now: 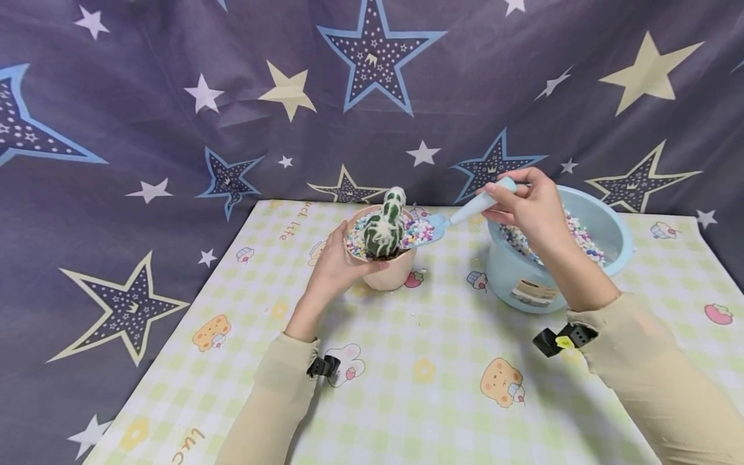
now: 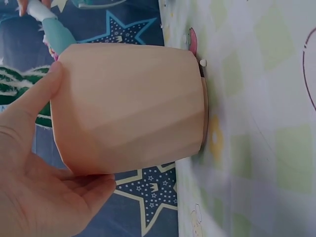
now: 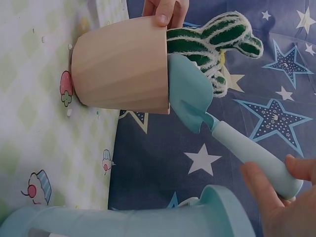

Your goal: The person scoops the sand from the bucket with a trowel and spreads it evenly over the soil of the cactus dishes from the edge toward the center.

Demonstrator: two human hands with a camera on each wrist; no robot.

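A peach-coloured flowerpot [image 1: 391, 274] stands on the table with a green, white-fuzzed cactus [image 1: 385, 229] in it. Small multicoloured pebbles [image 1: 356, 240] lie around the cactus. My left hand [image 1: 340, 265] grips the pot's left side, thumb near the rim and fingers round the far side. In my right hand [image 1: 531, 203] is the handle of a light blue trowel [image 1: 473, 208], pinched between thumb and fingers. The trowel's blade [image 3: 190, 91] is at the pot's right rim, beside the cactus, and bears pebbles in the head view.
Right of the pot stands a light blue bucket [image 1: 500, 274] with many multicoloured pebbles [image 1: 581, 240] inside. A green-checked cloth [image 1: 401, 413] covers the table, with a few stray pebbles near the pot. A dark star-patterned curtain [image 1: 325, 142] hangs behind.
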